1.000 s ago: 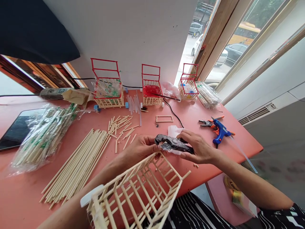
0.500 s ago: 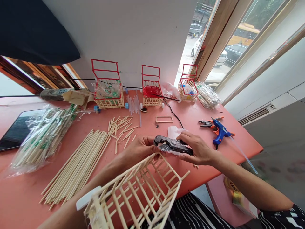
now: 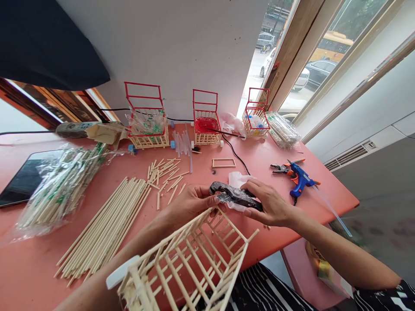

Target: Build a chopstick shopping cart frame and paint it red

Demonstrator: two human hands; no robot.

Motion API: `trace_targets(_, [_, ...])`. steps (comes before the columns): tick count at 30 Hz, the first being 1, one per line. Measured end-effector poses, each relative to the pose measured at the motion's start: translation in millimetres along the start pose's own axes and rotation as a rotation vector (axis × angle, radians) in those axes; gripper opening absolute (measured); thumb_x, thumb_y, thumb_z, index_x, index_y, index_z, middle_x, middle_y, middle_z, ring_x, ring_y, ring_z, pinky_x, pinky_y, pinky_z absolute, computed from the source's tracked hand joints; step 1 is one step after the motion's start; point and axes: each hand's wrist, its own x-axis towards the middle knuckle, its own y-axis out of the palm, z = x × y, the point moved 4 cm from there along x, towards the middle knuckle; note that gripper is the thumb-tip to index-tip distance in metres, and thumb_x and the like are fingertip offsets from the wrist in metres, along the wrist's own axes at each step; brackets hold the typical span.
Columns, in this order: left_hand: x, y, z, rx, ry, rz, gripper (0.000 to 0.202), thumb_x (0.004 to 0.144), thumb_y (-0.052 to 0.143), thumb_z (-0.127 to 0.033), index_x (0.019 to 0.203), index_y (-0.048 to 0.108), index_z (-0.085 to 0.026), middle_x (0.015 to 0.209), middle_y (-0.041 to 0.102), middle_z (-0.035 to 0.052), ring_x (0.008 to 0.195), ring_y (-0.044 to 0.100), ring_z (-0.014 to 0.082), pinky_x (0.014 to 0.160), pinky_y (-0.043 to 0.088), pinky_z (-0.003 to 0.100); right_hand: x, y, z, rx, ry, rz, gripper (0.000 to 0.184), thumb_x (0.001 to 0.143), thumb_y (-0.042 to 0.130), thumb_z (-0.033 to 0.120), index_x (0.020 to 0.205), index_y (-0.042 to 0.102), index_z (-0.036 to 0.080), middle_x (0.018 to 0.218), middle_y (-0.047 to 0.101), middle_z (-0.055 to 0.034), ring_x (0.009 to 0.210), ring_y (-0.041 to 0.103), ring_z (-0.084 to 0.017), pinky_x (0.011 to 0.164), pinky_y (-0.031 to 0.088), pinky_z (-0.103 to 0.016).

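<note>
A small cart-like basket (image 3: pixel 181 263) of pale wooden sticks is tilted in the foreground, a white round cap at its lower left corner. My left hand (image 3: pixel 194 201) is closed at the basket's upper end, thumb and fingers by the corner; the exact grip is partly hidden. In my right hand (image 3: pixel 269 203) are black hand pliers (image 3: pixel 235 195), smeared with whitish residue. The head of the pliers meets my left fingertips just above the basket's corner. A crumpled white tissue (image 3: pixel 238 179) lies behind and under the pliers.
Long sticks (image 3: pixel 103 229) and short cut pieces (image 3: pixel 165 172) lie to the left. A blue glue gun (image 3: pixel 301 179) and another pair of pliers (image 3: pixel 280 168) lie right. Three red-trimmed stick carts (image 3: pixel 207 137) stand along the wall. A small stick rectangle (image 3: pixel 223 163) lies mid-table.
The basket has shifted very slightly to the right and down. Both hands keep nearly the same place and grip.
</note>
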Motion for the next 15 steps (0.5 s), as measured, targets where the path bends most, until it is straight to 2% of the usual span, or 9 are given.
trace_targets(8, [-0.6,4.8,-4.1,0.032,0.008,0.005,0.052,0.063,0.094,-0.060,0.072,0.079,-0.011,0.070,0.071,0.0083,0.061,0.055,0.0131,0.061,0.041,0.026,-0.5,2.2,-0.9,-0.018,-0.020,-0.001,0.053,0.098,0.047,0.072,0.099,0.055,0.020,0.090,0.060,-0.0076,0.078,0.049,-0.021,0.069,0.038,-0.032])
trace_targets(15, [-3.4,5.0,-6.0,0.088,0.016,-0.013,0.058,0.062,0.091,-0.067,0.071,0.079,-0.012,0.063,0.065,0.0043,0.058,0.050,0.0117,0.058,0.037,0.025,-2.5,1.4,-0.1,-0.039,-0.026,-0.017,0.057,0.097,0.044,0.076,0.100,0.055,0.020,0.092,0.060,-0.0078,0.080,0.050,-0.022,0.070,0.039,-0.033])
